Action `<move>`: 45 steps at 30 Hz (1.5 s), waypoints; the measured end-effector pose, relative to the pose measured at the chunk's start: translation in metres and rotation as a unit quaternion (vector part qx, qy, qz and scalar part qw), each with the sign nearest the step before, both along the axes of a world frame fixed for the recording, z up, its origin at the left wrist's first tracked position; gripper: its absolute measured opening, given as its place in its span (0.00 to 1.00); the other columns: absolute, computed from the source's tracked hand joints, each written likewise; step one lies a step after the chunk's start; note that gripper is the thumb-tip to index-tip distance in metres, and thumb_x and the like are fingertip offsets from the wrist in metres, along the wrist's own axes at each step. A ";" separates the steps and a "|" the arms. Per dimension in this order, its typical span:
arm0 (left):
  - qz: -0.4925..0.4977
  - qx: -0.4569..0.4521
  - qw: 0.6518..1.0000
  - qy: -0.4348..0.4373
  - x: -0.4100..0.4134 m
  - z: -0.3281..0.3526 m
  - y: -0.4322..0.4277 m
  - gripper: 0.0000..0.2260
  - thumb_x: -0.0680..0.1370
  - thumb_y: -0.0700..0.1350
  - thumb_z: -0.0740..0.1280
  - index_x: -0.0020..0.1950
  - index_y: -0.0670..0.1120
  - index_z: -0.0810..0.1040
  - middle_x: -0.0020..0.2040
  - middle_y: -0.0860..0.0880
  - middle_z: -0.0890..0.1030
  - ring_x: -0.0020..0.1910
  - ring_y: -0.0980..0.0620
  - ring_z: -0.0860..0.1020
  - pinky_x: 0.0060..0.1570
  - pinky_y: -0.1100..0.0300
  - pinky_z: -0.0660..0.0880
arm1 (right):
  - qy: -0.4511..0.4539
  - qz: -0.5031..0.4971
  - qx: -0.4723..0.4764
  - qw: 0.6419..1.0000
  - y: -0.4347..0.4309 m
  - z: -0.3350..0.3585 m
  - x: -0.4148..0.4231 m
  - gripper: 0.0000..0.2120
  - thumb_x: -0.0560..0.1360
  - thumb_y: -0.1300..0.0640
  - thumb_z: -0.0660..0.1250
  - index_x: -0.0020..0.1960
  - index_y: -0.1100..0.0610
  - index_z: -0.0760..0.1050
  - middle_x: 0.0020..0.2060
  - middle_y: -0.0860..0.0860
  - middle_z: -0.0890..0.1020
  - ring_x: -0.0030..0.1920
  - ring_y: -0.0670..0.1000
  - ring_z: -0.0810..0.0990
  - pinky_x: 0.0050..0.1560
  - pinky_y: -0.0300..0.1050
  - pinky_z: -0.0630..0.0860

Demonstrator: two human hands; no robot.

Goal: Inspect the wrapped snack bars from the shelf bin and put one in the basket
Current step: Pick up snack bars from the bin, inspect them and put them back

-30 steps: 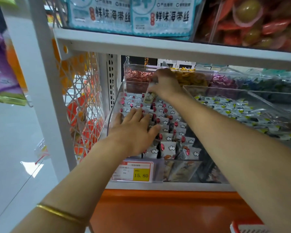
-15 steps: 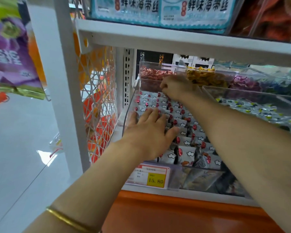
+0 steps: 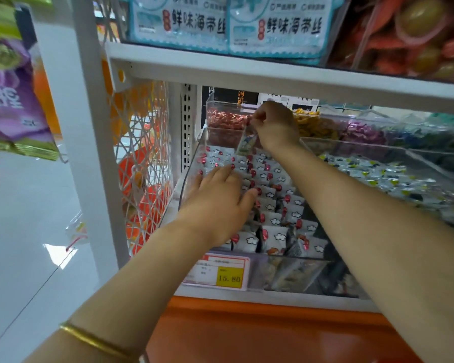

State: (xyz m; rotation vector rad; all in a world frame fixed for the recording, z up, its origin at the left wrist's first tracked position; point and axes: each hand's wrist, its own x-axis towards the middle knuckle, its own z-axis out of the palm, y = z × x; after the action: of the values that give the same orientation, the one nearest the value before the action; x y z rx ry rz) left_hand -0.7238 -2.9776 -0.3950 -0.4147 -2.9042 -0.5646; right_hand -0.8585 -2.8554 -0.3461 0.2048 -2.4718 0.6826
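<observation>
Bracelet (image 3: 97,341), half cut off at the bottom edge, circles the left wrist. Past the price tag (image 3: 219,273), the left hand (image 3: 215,205) lies flat with straight fingers on the snack bars (image 3: 273,214) in the clear shelf bin (image 3: 188,179) (those beneath are hidden). Farther back, the right hand (image 3: 275,124) pinches one wrapped bar (image 3: 247,144), which hangs above the rows with blurred print.

two bare, sleeveless forearms; a thin gold bangle (image 3: 97,343) circles the left wrist.

White snack bars (image 3: 273,203), cloud-printed with red ends, fill the clear shelf bin (image 3: 192,163) in rows — one bar (image 3: 247,144) hangs upright over the far end, pinched by the right hand (image 3: 274,124).
</observation>
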 end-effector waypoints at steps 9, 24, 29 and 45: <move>0.030 0.281 0.958 0.055 0.031 0.008 -0.004 0.15 0.81 0.45 0.58 0.67 0.45 0.66 0.54 0.47 0.74 0.40 0.57 0.72 0.35 0.60 0.71 | -0.009 0.077 -0.358 0.931 0.030 -0.010 0.118 0.02 0.77 0.63 0.63 0.46 0.61 0.74 0.45 0.54 0.79 0.37 0.51 0.81 0.40 0.43 0.80; 0.014 0.555 0.826 -0.097 0.055 0.012 -0.010 0.10 0.79 0.51 0.62 0.47 0.47 0.79 0.31 0.51 0.81 0.31 0.54 0.78 0.46 0.48 0.77 | -0.153 0.177 -0.693 0.682 0.051 -0.029 0.197 0.03 0.72 0.67 0.66 0.42 0.63 0.78 0.33 0.54 0.82 0.32 0.47 0.82 0.32 0.37 0.78; 0.002 0.704 0.691 -0.164 0.052 0.017 -0.014 0.10 0.76 0.49 0.64 0.40 0.44 0.75 0.33 0.49 0.75 0.27 0.58 0.73 0.26 0.67 0.73 | -0.209 0.226 -0.716 0.627 0.055 -0.031 0.198 0.05 0.63 0.67 0.68 0.38 0.63 0.81 0.34 0.56 0.83 0.33 0.49 0.83 0.32 0.36 0.79; -0.008 0.736 0.655 -0.172 0.054 0.020 -0.014 0.07 0.77 0.35 0.62 0.42 0.40 0.78 0.33 0.48 0.77 0.27 0.59 0.75 0.28 0.70 0.74 | -0.162 0.219 -0.672 0.689 0.056 -0.030 0.199 0.06 0.75 0.70 0.60 0.47 0.63 0.74 0.33 0.56 0.81 0.34 0.52 0.83 0.33 0.40 0.80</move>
State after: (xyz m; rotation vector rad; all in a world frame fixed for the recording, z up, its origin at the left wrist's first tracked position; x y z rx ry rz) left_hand -0.6702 -2.9916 -0.3755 -0.0294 -1.6136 -2.7326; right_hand -0.6591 -2.7992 -0.3765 0.0770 -1.5104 2.6624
